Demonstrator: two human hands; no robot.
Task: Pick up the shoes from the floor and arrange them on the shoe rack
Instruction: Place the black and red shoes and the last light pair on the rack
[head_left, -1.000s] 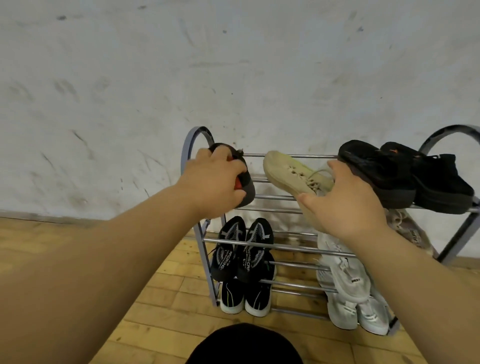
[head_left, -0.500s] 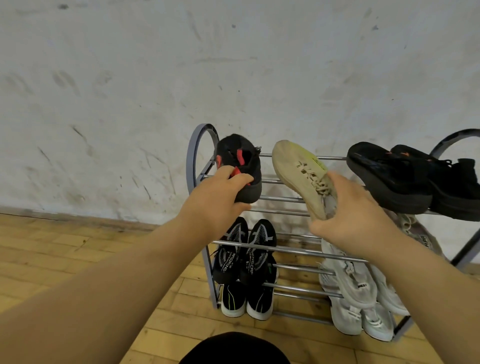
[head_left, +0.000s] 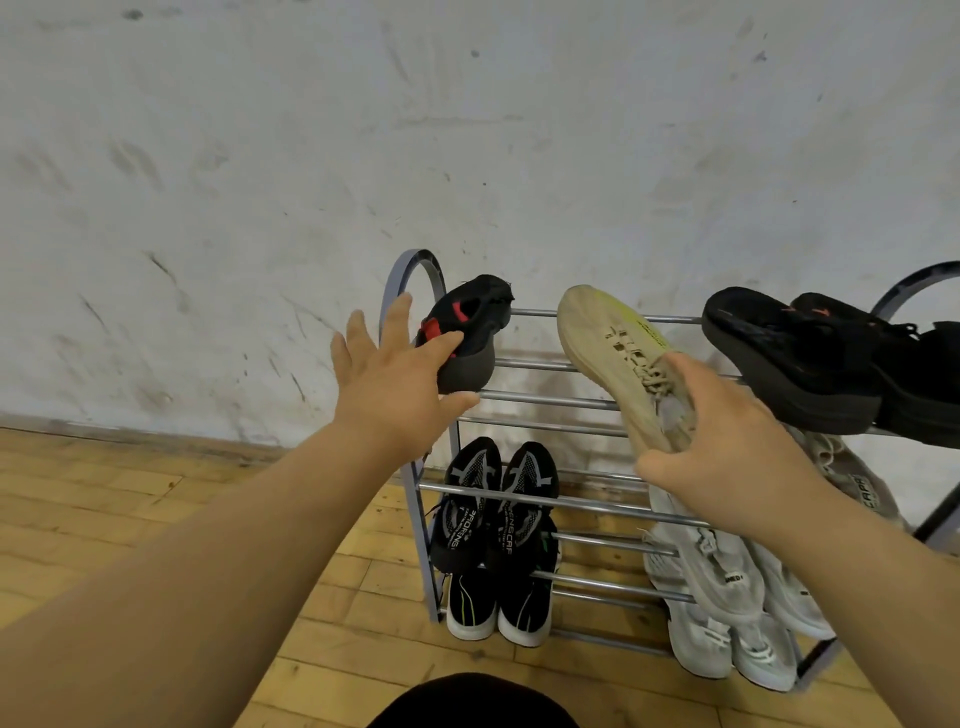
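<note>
R hand (head_left: 727, 447) is clasped round the heel end of the beige lace-up sneaker (head_left: 618, 364), which lies tilted across the top-tier bars of the shoe rack (head_left: 550, 400) w/ its toe up toward the back bar; L hand (head_left: 395, 384) is spread wide, fingers splayed and gripping nothing, thumb just touching the black-and-red shoe (head_left: 467, 338) perched by the rack's left arch. Risk: that black shoe sits tipped on its heel over the front bars w/ nothing holding it, so it may roll fwd off the rack. The beige one could slip between bars if let go at this angle, or nudge the black slides (head_left: 789, 358) at the rack's right end.
</note>
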